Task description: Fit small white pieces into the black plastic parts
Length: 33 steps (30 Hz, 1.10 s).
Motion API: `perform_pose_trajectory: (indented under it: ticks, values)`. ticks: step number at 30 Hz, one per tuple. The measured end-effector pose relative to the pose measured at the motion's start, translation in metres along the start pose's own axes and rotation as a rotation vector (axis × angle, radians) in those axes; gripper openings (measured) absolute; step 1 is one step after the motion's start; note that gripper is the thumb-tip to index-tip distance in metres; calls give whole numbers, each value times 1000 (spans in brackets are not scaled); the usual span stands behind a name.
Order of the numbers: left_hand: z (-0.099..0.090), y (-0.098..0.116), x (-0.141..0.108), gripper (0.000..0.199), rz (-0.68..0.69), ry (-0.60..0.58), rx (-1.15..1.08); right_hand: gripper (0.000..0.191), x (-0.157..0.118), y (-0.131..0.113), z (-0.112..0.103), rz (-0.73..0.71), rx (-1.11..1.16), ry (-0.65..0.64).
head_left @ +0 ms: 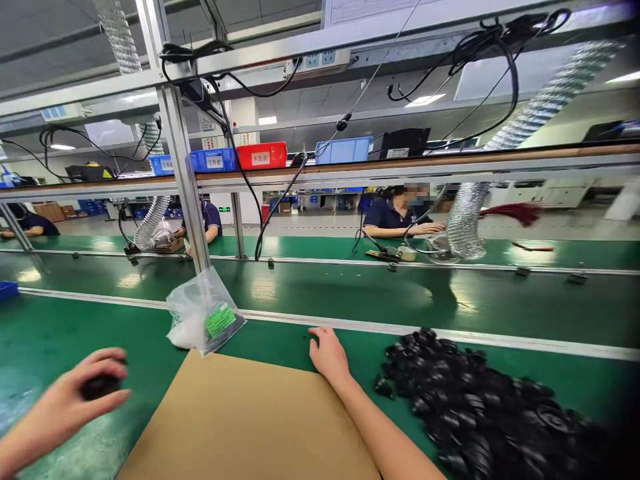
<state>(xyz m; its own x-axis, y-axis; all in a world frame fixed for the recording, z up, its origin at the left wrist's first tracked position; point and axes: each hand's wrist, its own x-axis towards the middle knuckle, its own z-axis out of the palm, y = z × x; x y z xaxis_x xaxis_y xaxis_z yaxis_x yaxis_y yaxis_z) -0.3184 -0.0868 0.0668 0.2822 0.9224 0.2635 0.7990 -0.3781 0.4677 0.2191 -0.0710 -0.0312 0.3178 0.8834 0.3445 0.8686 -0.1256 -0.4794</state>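
Observation:
On the left, my left hand (70, 400) has its thumb and fingers around a small black part (101, 387), blurred and partly covered by the fingers. My right hand (329, 355) rests on the green tabletop just beyond the far right corner of a flat brown cardboard sheet (255, 420). Its fingers are loosely bent, a gap shows between thumb and forefinger, and I see nothing held there. The right forearm lies across the cardboard's right edge. To the right of that arm is a heap of black round ridged plastic parts (480, 407).
A clear plastic bag (193, 310) with a green label lies by the metal post (183, 180). Behind a pale rail (350, 325) runs a green conveyor surface (320, 287). Overhead, a shelf holds blue bins (214, 160) and a red bin (263, 157). Several people sit across the line.

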Motion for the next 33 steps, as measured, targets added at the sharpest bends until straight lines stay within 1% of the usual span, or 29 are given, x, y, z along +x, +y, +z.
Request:
perform_pose_trajectory:
  ticks: [2, 4, 5, 6, 7, 8, 10, 11, 13, 15, 16, 18, 19, 21, 24, 25, 26, 27, 28, 29, 31, 33]
  values:
    - [40, 53, 36, 23, 130, -64, -171, 36, -2, 0, -1, -27, -12, -25]
    - [88, 110, 77, 15, 304, -142, -267, 37, -3, -1, -2, -53, -18, -39]
    - [112, 133, 96, 15, 396, -160, -294, 37, -4, -1, -3, -62, -21, -42]
    - [136, 152, 114, 18, 481, -177, -300, 37, -4, -2, -3, -69, -23, -44]
    - [157, 166, 130, 22, 544, -194, -291, 37, -4, -2, -3, -75, -27, -45]
    - [175, 175, 143, 26, 584, -236, -271, 36, -4, -2, -3, -81, -31, -46]
    - [201, 181, 159, 32, 608, -301, -234, 36, -3, 0, -3, -95, -32, -47]
    - [210, 180, 163, 36, 602, -315, -216, 37, -2, 1, -2, -104, -29, -48]
    - [217, 176, 162, 42, 577, -299, -184, 39, -1, 6, 0, -123, -20, -51]
    - [213, 171, 156, 47, 574, -284, -157, 40, 3, 12, 4, -142, -13, -53]
    - [206, 169, 154, 49, 585, -284, -147, 40, 5, 16, 7, -149, -8, -53]
    - [183, 164, 155, 45, 601, -247, -140, 41, 9, 22, 13, -159, 10, -45]
    - [166, 159, 159, 38, 589, -197, -136, 42, 12, 24, 15, -163, 23, -41]
    - [125, 144, 176, 26, 503, -35, -118, 43, 15, 26, 18, -159, 38, -42]
    - [57, 103, 213, 42, 260, 227, -46, 46, 17, 23, 17, -145, 24, -77]
    - [37, 87, 226, 46, 171, 284, -15, 47, 17, 21, 15, -141, 16, -94]
    - [21, 71, 237, 46, 94, 305, 15, 49, 16, 20, 13, -138, 9, -109]
    - [9, 56, 246, 43, 33, 293, 42, 50, 16, 18, 12, -136, 4, -122]
    - [1, 42, 252, 37, -10, 251, 63, 50, 16, 17, 11, -135, 0, -130]
    - [-3, 30, 256, 33, -36, 190, 79, 50, 16, 17, 10, -136, -5, -134]
    - [-3, 13, 259, 30, -56, 49, 104, 48, 17, 18, 10, -147, -13, -129]
    - [1, 2, 258, 37, -66, -54, 137, 46, 18, 20, 13, -157, -21, -117]
